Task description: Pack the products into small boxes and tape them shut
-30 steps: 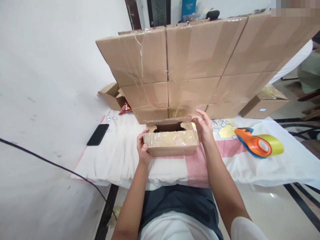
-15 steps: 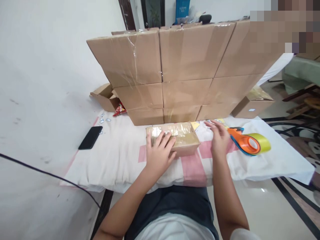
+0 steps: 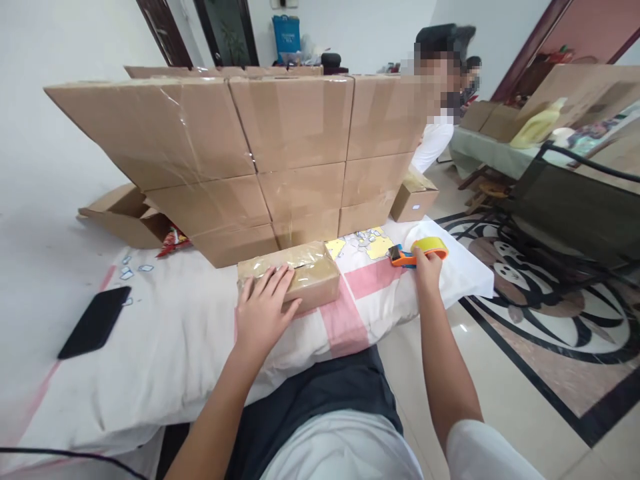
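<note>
The bench (image 3: pixel 165 347), spread with a white cloth that has pink bands and a yellow print, carries everything here; its left edge runs close to a white wall. Toward its far edge rises a broad stack of cartons (image 3: pixel 300 140), three rows of three on the side facing the wearer, with clear tape shining on some faces (another person's white sleeve (image 3: pixel 434 148) shows beyond the right end of the stack).

An open carton (image 3: pixel 120 217) sits by the far left corner of the bench, its flaps up, just beside the stack. A taped carton (image 3: pixel 314 270), long and low, lies around the middle of the bench, between the stack and the near edge, tape glossy across its top and a dark slit showing there. The left hand (image 3: pixel 263 303) rests on its left part, palm down, fingers extended and slightly apart, touching the top without gripping it. A smaller carton (image 3: pixel 416 203) bearing a pale label stands at the far right corner.

Near the right edge, the right hand (image 3: pixel 429 265) is closed around an orange and blue tape dispenser (image 3: pixel 404 260) with a yellow roll; its cutter end points left, and whether it is lifted off the cloth I cannot tell. A black phone (image 3: pixel 95 322) lies flat by the left edge. A red packet (image 3: pixel 174 243) lies beside the open carton.
</note>
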Demonstrator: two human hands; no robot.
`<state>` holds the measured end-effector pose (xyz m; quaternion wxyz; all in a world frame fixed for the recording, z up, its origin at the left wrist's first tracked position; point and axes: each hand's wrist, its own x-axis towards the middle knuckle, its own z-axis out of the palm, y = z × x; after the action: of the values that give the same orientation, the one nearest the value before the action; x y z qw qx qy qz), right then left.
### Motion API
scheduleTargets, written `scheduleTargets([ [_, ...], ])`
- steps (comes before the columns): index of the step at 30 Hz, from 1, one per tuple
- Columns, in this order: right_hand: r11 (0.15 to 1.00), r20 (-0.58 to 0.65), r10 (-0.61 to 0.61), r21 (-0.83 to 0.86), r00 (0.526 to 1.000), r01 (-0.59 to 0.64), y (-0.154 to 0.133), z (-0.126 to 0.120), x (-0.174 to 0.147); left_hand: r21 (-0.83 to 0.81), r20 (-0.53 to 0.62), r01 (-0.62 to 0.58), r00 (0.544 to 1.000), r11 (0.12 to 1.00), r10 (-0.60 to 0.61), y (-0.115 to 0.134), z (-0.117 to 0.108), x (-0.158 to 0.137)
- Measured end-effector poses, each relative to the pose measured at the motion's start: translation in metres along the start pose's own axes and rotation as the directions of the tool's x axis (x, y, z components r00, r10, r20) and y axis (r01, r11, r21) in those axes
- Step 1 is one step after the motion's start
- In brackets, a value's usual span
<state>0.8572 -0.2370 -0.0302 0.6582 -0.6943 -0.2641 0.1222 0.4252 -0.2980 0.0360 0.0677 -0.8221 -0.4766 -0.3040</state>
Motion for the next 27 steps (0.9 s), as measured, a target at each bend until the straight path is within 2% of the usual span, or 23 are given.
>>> scheduleTargets([
  [3, 0.997, 0.016, -0.056, -0.056, 0.998, 0.057, -0.003, -0.003, 0.013, 0.113, 0.156, 0.030, 0.987, 0.993, -0.048, -0.002, -0.014, -0.001],
  [5, 0.996, 0.089, -0.084, -0.031, 0.992, 0.087, -0.002, -0.004, 0.020, 0.156, 0.190, 0.013, 0.981, 0.988, -0.043, -0.004, -0.018, -0.002],
  [11, 0.989, 0.384, -0.091, 0.141, 0.919, 0.040, -0.001, 0.000, 0.045, 0.196, 0.178, 0.006, 0.983, 0.981, -0.041, -0.001, -0.014, -0.003],
  [13, 0.986, 0.428, -0.078, 0.169, 0.900, 0.005, -0.003, 0.001, 0.053, 0.189, 0.174, 0.015, 0.984, 0.982, -0.048, -0.001, -0.012, -0.002],
  [16, 0.974, 0.430, -0.085, 0.228, 0.899, -0.016, -0.010, -0.001, 0.052, 0.167, 0.163, 0.025, 0.985, 0.986, -0.052, -0.002, -0.014, -0.003],
  [18, 0.956, 0.419, -0.119, 0.292, 0.900, -0.009, -0.019, -0.005, 0.038, 0.143, 0.119, -0.011, 0.993, 0.990, -0.007, -0.002, -0.018, -0.004],
  [20, 0.932, 0.421, -0.168, 0.364, 0.891, 0.004, -0.030, -0.011, 0.012, 0.093, 0.020, -0.112, 0.994, 0.989, 0.111, 0.003, -0.025, -0.004],
  [23, 0.866, 0.466, -0.289, 0.500, 0.837, 0.020, -0.054, -0.024, -0.047, -0.054, -0.144, -0.298, 0.947, 0.953, 0.288, 0.029, -0.035, -0.003],
  [25, 0.799, 0.483, -0.391, 0.600, 0.784, 0.029, -0.073, -0.032, -0.093, -0.186, -0.148, -0.342, 0.937, 0.921, 0.318, 0.059, -0.038, 0.001],
  [27, 0.747, 0.491, -0.471, 0.664, 0.733, 0.034, -0.092, -0.040, -0.134, -0.303, -0.054, -0.319, 0.946, 0.898, 0.319, 0.092, -0.037, 0.006],
])
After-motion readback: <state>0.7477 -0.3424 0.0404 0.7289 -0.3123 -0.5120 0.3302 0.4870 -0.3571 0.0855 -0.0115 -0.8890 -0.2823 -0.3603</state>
